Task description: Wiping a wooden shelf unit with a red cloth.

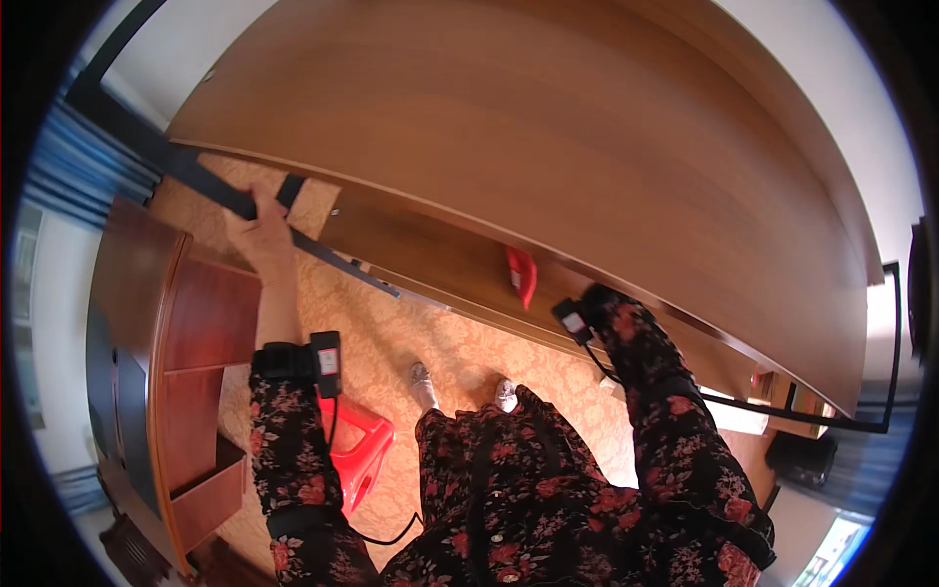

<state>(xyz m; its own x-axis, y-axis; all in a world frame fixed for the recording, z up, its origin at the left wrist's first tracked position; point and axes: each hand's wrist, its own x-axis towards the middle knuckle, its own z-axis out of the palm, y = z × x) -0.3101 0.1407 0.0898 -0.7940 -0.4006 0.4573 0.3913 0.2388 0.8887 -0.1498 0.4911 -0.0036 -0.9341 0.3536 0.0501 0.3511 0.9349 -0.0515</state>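
Note:
My left hand [265, 227] grips a dark metal bar [220, 192] of a frame at the left end of a large wooden shelf board [513, 125]. The wrist, banded with a small black device, is bare above a floral sleeve. My right hand is hidden under the near edge of the board; only the sleeve and another wrist device show there. A red item [521, 275], perhaps cloth or plastic, lies on or hangs over a lower wooden shelf [433, 242], left of my right forearm.
A red plastic stool [363, 447] stands by my left forearm. At the left is a wooden cabinet [213, 315] with an open drawer or bin. A black metal frame [891, 345] and boxes [803, 411] are at the right. Patterned flooring lies around my feet.

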